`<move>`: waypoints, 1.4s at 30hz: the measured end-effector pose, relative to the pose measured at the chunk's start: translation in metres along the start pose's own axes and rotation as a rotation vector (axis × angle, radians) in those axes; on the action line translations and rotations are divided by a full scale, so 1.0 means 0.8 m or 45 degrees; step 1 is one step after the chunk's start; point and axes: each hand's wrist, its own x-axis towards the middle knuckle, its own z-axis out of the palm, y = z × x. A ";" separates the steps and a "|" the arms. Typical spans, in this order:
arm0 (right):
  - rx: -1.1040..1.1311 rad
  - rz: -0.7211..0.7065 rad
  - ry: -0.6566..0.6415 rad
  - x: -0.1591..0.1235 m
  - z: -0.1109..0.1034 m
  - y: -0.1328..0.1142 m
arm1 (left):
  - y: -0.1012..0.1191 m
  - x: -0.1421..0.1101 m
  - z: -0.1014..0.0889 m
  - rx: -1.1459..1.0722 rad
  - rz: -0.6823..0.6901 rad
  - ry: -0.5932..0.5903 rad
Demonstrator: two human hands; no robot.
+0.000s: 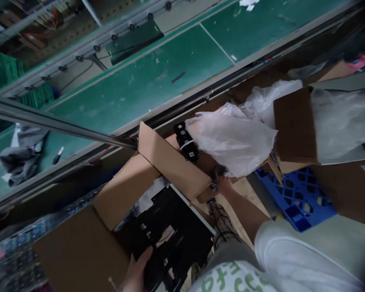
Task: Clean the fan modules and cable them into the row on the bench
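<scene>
At the bottom, my left hand (137, 269) has its thumb over the edge of a flat black panel (185, 227) with cut-outs and a pale strip along one side. The rest of its fingers are hidden. The panel stands at an open cardboard box (82, 247), whose flaps stick up. My right hand (223, 183) reaches to a second cardboard box, fingers bent around a small dark thing that is too blurred to name. Near it lies a long black part (186, 142) with a white band and label. A translucent plastic bag (234, 136) covers much of that second box.
Beyond the boxes runs a green conveyor belt (134, 95) with a metal rail. A metal post (61, 123) slants across the left, near a grey cloth (26, 152). On the right are a blue plastic pallet (304, 194) and another bag-lined box (295, 127).
</scene>
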 end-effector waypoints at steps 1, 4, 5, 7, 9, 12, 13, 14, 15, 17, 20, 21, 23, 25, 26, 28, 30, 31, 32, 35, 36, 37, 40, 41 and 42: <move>0.027 -0.008 -0.008 -0.002 0.001 0.003 | 0.001 0.000 0.002 -0.002 0.028 0.012; 0.156 -0.046 0.004 -0.027 -0.003 0.007 | 0.006 -0.006 0.005 -0.002 0.127 0.013; 0.215 -0.062 0.028 -0.042 -0.007 0.007 | 0.008 -0.009 0.005 0.011 0.174 0.003; 0.345 -0.110 0.091 -0.081 -0.024 0.001 | 0.013 -0.014 0.002 0.066 0.310 -0.013; 0.468 -0.187 0.171 -0.127 -0.052 -0.016 | 0.017 -0.021 -0.004 0.159 0.488 -0.003; 0.727 -0.438 0.434 -0.194 -0.112 -0.069 | 0.018 -0.040 -0.011 0.327 0.719 -0.001; 0.806 -0.567 0.536 -0.212 -0.133 -0.094 | 0.017 -0.050 -0.011 0.379 0.784 -0.018; 0.824 -0.651 0.641 -0.228 -0.152 -0.121 | 0.017 -0.060 -0.011 0.419 0.848 -0.045; 0.786 -0.687 0.730 -0.241 -0.168 -0.148 | 0.016 -0.071 -0.010 0.447 0.910 -0.079; 0.699 -0.642 0.947 -0.263 -0.191 -0.197 | 0.014 -0.093 -0.008 0.470 1.010 -0.140; 0.636 -0.784 1.086 -0.285 -0.206 -0.244 | 0.014 -0.120 -0.011 0.500 1.121 -0.184; 0.605 -0.943 1.078 -0.290 -0.209 -0.251 | 0.016 -0.126 -0.014 0.513 1.161 -0.187; 0.537 -1.109 1.068 -0.294 -0.215 -0.255 | 0.018 -0.136 -0.023 0.530 1.217 -0.183; 0.502 -0.905 1.077 -0.294 -0.222 -0.252 | 0.021 -0.145 -0.033 0.557 1.227 -0.152; 0.497 -0.747 1.084 -0.294 -0.226 -0.250 | 0.022 -0.148 -0.038 0.573 1.230 -0.126; 0.483 -0.697 1.042 -0.297 -0.230 -0.249 | 0.023 -0.154 -0.049 0.594 1.264 -0.064; 0.478 -0.977 0.968 -0.304 -0.232 -0.251 | 0.022 -0.159 -0.058 0.579 1.291 -0.042; 0.487 -1.075 0.949 -0.308 -0.232 -0.253 | 0.022 -0.161 -0.061 0.552 1.283 -0.057; 0.502 -1.087 0.948 -0.312 -0.231 -0.255 | 0.021 -0.163 -0.064 0.522 1.264 -0.079; 0.533 -0.807 1.035 -0.322 -0.230 -0.263 | 0.020 -0.170 -0.070 0.412 1.203 -0.112; 0.545 -0.810 1.035 -0.325 -0.230 -0.266 | 0.019 -0.171 -0.072 0.375 1.192 -0.102; 0.555 -0.921 0.999 -0.327 -0.230 -0.269 | 0.019 -0.172 -0.074 0.340 1.184 -0.088; 0.601 -1.263 0.834 -0.329 -0.233 -0.271 | 0.016 -0.171 -0.078 0.237 1.128 -0.094; 0.627 -1.199 0.837 -0.329 -0.233 -0.270 | 0.015 -0.169 -0.079 0.203 1.102 -0.111; 0.649 -1.059 0.873 -0.329 -0.230 -0.267 | 0.015 -0.167 -0.080 0.166 1.074 -0.132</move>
